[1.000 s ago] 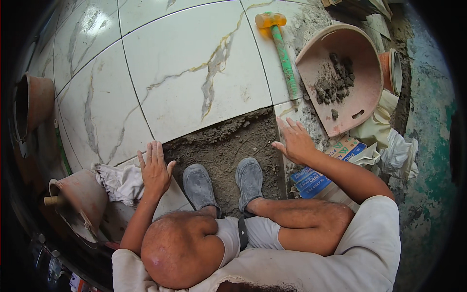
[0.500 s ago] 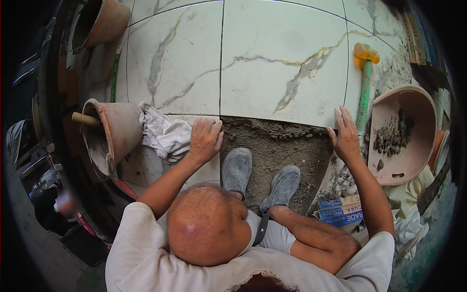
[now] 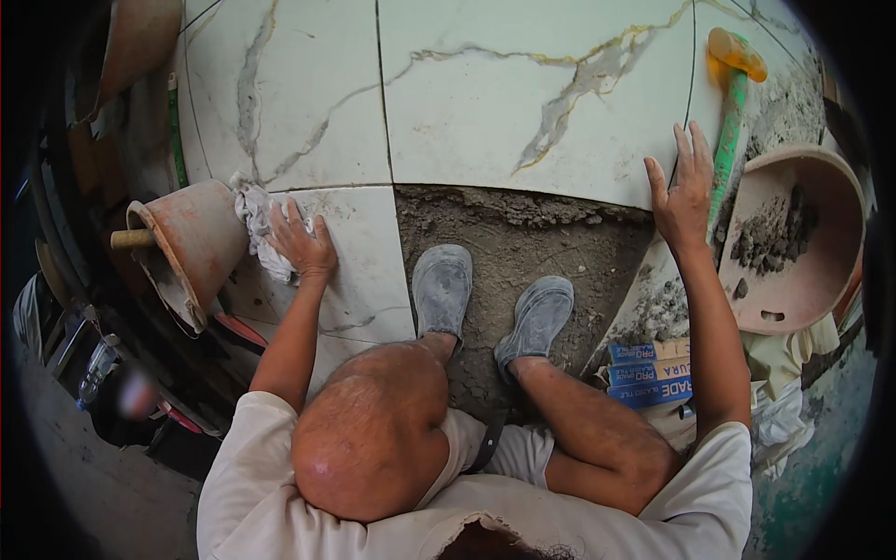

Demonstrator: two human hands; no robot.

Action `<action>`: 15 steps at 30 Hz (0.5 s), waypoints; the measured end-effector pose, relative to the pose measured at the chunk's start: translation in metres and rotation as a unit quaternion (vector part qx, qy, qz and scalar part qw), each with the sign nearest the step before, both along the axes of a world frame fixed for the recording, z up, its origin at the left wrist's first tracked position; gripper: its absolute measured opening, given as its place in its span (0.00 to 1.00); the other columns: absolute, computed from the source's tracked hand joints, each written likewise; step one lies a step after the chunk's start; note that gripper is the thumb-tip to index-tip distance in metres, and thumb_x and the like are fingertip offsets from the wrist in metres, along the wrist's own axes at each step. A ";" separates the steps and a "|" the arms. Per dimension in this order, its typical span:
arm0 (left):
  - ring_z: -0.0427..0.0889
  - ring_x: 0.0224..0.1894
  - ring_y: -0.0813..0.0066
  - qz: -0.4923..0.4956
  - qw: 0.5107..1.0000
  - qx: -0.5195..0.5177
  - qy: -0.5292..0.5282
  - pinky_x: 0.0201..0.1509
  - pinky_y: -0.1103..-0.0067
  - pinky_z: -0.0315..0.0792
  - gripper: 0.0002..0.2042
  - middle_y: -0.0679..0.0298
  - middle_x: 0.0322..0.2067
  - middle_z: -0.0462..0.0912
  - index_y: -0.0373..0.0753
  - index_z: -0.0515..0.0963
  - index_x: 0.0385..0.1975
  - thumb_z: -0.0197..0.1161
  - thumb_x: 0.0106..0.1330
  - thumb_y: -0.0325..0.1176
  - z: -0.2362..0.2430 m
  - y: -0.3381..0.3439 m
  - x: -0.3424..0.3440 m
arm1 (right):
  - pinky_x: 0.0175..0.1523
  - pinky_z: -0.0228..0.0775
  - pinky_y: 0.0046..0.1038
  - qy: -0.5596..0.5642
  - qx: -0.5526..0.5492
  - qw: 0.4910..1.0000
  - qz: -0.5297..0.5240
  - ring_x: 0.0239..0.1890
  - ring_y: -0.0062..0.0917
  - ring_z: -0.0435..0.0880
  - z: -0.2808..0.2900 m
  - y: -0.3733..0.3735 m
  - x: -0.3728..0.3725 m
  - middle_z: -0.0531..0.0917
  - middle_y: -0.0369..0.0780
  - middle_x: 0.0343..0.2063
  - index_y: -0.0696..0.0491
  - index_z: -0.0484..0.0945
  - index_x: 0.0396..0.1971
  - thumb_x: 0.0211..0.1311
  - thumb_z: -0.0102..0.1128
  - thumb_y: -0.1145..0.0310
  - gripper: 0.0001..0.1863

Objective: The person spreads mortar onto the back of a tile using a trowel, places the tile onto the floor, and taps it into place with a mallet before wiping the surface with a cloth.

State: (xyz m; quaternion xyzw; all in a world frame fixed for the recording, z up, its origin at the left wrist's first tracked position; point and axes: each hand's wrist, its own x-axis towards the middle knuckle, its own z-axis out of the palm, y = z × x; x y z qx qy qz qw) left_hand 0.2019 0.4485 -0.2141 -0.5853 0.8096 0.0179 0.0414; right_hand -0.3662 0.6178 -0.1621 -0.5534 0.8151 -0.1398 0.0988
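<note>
My left hand (image 3: 303, 245) lies with its fingers spread on a crumpled white cloth (image 3: 266, 229), on a marble-patterned floor tile. The cloth is bunched against a tipped, stained bucket (image 3: 201, 229) with a wooden handle (image 3: 133, 240) poking from its mouth. At the right corner of the large white tile (image 3: 523, 112), my right hand (image 3: 686, 191) is open, fingers up and thumb apart. Beside it lies a mallet with an orange head (image 3: 737, 54) and a green handle (image 3: 728, 140). Between my hands is a bed of grey mortar (image 3: 597, 247), where my shoes stand.
A pinkish basin (image 3: 831, 271) with lumps of mortar stands at the right. Below it are blue-and-tan tile boxes (image 3: 653, 385) and crumpled plastic sheeting (image 3: 784, 420). At the upper left are another bucket (image 3: 140, 42) and a green stick-like tool (image 3: 175, 135).
My left hand has moved left from the tile's edge onto the cloth, which is now bunched closer to the bucket. My right hand has shifted slightly toward the mallet handle. The view has shifted.
</note>
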 end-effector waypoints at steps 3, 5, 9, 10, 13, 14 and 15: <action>0.49 0.73 0.51 0.010 1.000 -0.022 0.010 0.70 0.44 0.35 0.33 0.50 0.70 0.53 0.42 0.60 0.69 0.50 0.68 0.53 -0.004 0.001 -0.007 | 0.69 0.55 0.44 0.013 -0.008 0.999 -0.034 0.67 0.49 0.62 -0.006 0.000 0.017 0.65 0.54 0.64 0.54 0.66 0.64 0.64 0.62 0.55 0.32; 0.50 0.73 0.52 0.011 0.999 -0.042 0.024 0.70 0.44 0.36 0.33 0.51 0.70 0.54 0.42 0.60 0.69 0.52 0.66 0.53 -0.003 -0.001 -0.012 | 0.69 0.54 0.45 0.022 -0.023 0.998 -0.063 0.67 0.49 0.60 -0.003 0.002 0.022 0.64 0.53 0.64 0.54 0.66 0.63 0.63 0.62 0.53 0.33; 0.49 0.73 0.51 0.025 0.999 -0.022 -0.001 0.71 0.45 0.35 0.33 0.50 0.71 0.53 0.42 0.61 0.69 0.53 0.65 0.51 0.001 -0.001 -0.014 | 0.70 0.51 0.47 0.070 -0.014 0.989 -0.127 0.67 0.49 0.59 0.013 -0.008 0.014 0.63 0.53 0.65 0.55 0.65 0.63 0.64 0.60 0.51 0.33; 0.48 0.74 0.50 0.016 1.000 -0.021 -0.009 0.71 0.45 0.35 0.34 0.50 0.71 0.52 0.42 0.60 0.69 0.53 0.65 0.51 0.002 -0.002 -0.013 | 0.70 0.50 0.48 0.085 -0.014 0.987 -0.135 0.68 0.49 0.59 0.017 -0.011 0.014 0.63 0.53 0.65 0.54 0.65 0.63 0.65 0.59 0.49 0.34; 0.48 0.74 0.50 0.012 0.999 -0.030 -0.011 0.71 0.45 0.35 0.34 0.50 0.71 0.52 0.42 0.60 0.70 0.53 0.65 0.50 0.004 -0.005 -0.009 | 0.70 0.50 0.47 0.093 -0.019 0.987 -0.131 0.68 0.48 0.59 0.030 -0.026 0.020 0.64 0.52 0.64 0.54 0.65 0.63 0.65 0.59 0.49 0.33; 0.49 0.73 0.51 0.006 0.999 -0.042 -0.005 0.71 0.45 0.36 0.34 0.50 0.71 0.53 0.43 0.60 0.70 0.53 0.65 0.51 0.003 -0.007 -0.009 | 0.70 0.50 0.47 0.102 -0.025 0.986 -0.132 0.68 0.48 0.59 0.031 -0.034 0.024 0.64 0.52 0.64 0.54 0.65 0.63 0.65 0.59 0.49 0.33; 0.49 0.73 0.51 -0.007 0.999 -0.042 0.000 0.70 0.46 0.38 0.33 0.51 0.70 0.55 0.43 0.61 0.69 0.52 0.65 0.51 0.002 -0.003 -0.010 | 0.70 0.51 0.46 0.107 -0.038 0.986 -0.118 0.67 0.47 0.60 0.032 -0.039 0.029 0.65 0.52 0.64 0.54 0.66 0.62 0.64 0.60 0.49 0.33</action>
